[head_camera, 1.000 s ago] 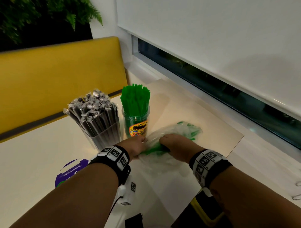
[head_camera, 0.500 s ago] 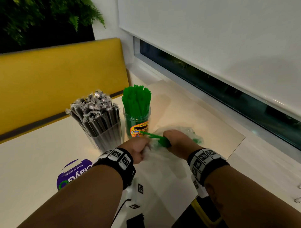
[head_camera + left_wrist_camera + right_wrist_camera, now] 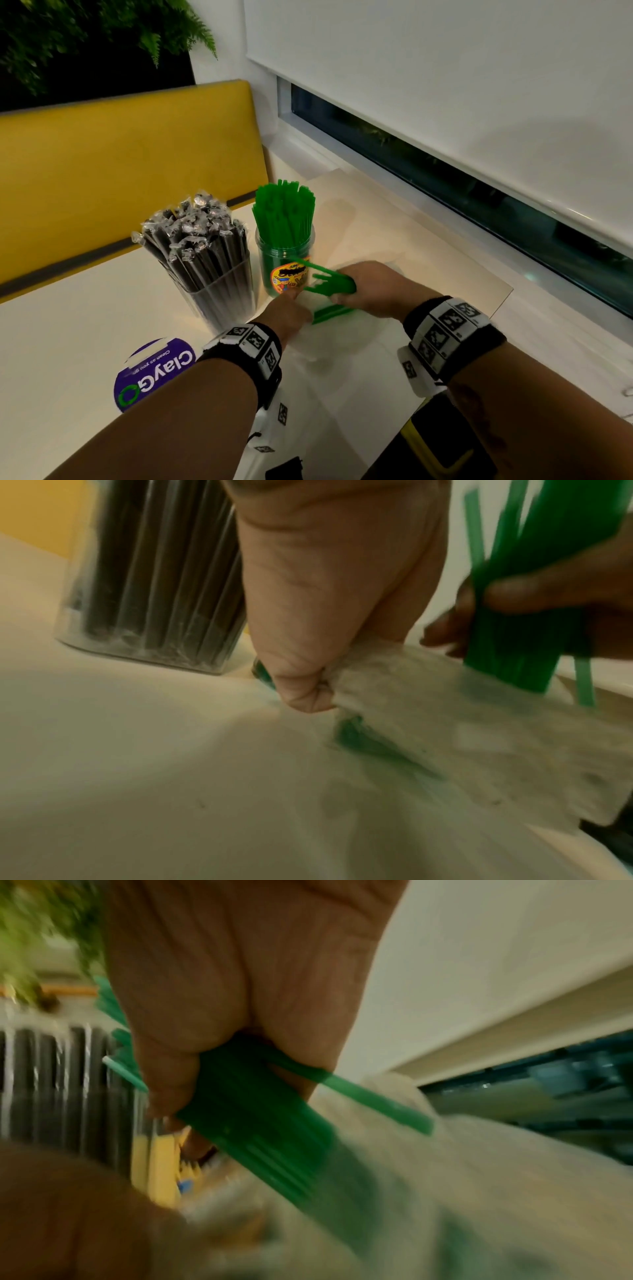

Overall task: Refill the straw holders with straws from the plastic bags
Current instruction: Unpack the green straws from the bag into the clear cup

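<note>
Your left hand (image 3: 291,313) pinches the bag (image 3: 445,723) flat on the pale counter (image 3: 68,342); your right hand (image 3: 373,287) grips a bundle of green straws (image 3: 330,281) just above it. Beyond stand the green jar (image 3: 286,263) and the black-straw holder (image 3: 222,294), close together. The counter's right edge meets the window sill (image 3: 548,325); a yellow bench back (image 3: 120,164) rises behind.

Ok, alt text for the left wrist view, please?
The left hand pinches the mouth of a clear plastic bag on a pale table, while the right hand grips a bundle of green straws just above it.
</note>
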